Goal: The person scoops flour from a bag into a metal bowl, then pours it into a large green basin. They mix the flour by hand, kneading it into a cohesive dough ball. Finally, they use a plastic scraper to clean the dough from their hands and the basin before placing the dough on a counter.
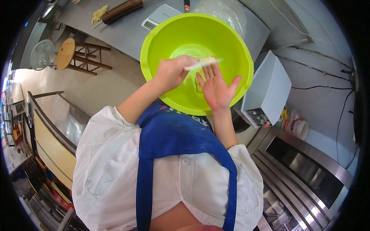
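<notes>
My left hand [176,70] grips a thin white scraper [203,64], blurred, its edge against or just over the fingers of my right hand. My right hand [217,88] is palm up with fingers spread and holds nothing. Bits of pale yellow dough [210,59] cling to its fingertips. Both hands are over a large lime-green plastic basin [157,40], whose near rim is close to my blue apron [179,135]. A yellow lump, likely dough [199,86], shows in the basin, partly hidden behind my right hand.
A steel worktable [121,34] bears a digital scale [162,17], a wooden rolling pin [122,11], a yellow dough piece [99,14] and a clear plastic bag [222,11]. A wooden stool [66,54] stands left. At right are a white box [267,89], a bucket [297,129] and a steel oven [306,170].
</notes>
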Demonstrator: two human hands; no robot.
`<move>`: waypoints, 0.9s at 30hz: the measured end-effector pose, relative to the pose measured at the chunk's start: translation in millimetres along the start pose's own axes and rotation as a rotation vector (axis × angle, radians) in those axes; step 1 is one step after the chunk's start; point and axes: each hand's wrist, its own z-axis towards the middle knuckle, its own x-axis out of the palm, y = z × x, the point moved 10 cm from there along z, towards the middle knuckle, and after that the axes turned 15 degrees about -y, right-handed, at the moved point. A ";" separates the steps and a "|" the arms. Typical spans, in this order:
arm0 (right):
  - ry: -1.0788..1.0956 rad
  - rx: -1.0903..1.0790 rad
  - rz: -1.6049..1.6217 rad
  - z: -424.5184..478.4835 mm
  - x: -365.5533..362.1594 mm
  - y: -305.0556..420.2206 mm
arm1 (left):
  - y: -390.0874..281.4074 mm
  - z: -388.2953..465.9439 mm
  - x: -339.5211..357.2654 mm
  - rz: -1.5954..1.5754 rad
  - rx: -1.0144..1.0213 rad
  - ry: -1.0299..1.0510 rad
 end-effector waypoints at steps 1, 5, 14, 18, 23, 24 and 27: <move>-0.052 -0.053 -0.062 3.1 -8.2 0.6 | -12.9 -4.9 0.2 -0.036 0.079 0.022; 0.082 -0.320 -0.565 0.2 -0.3 3.3 | -13.1 -6.8 0.3 -0.045 0.071 -0.014; 0.179 -0.049 0.231 3.4 1.7 33.0 | 36.1 -14.4 14.1 0.064 -0.395 0.018; -0.047 0.137 0.864 15.1 -22.4 29.6 | -6.1 -12.3 4.5 -0.215 -0.140 -0.101; -0.067 0.265 1.013 4.3 -2.9 24.8 | 4.3 -16.3 4.2 -0.176 -0.161 -0.182; -0.059 0.280 1.016 1.0 0.3 21.5 | 15.7 -21.0 3.0 -0.172 -0.274 -0.223; -0.034 0.305 0.969 -8.4 10.0 22.6 | 38.5 -19.9 5.3 -0.023 -0.370 -0.175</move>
